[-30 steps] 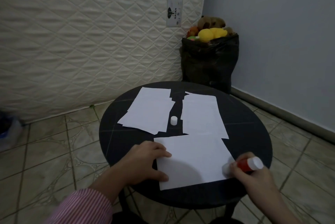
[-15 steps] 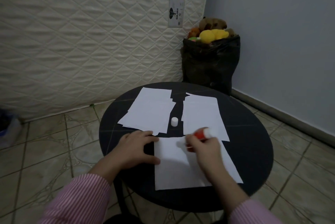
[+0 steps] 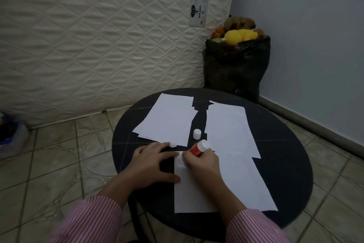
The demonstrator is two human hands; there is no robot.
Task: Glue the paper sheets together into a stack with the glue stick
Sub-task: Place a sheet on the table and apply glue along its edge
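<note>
A white paper sheet lies at the near side of the round black table. My right hand grips a red and white glue stick, its tip pressed on the sheet's far left corner. My left hand lies flat beside the sheet's left edge, its thumb on the paper. Two piles of white sheets rest farther back, the left pile and the right pile. The white glue cap stands between them.
A black bag full of soft toys stands on the tiled floor behind the table, in the corner. A quilted mattress leans against the wall on the left. Some clutter sits at the far left.
My right hand has carried the glue stick from the sheet's near right corner across to its far left corner. My left hand stayed at the sheet's left edge.
</note>
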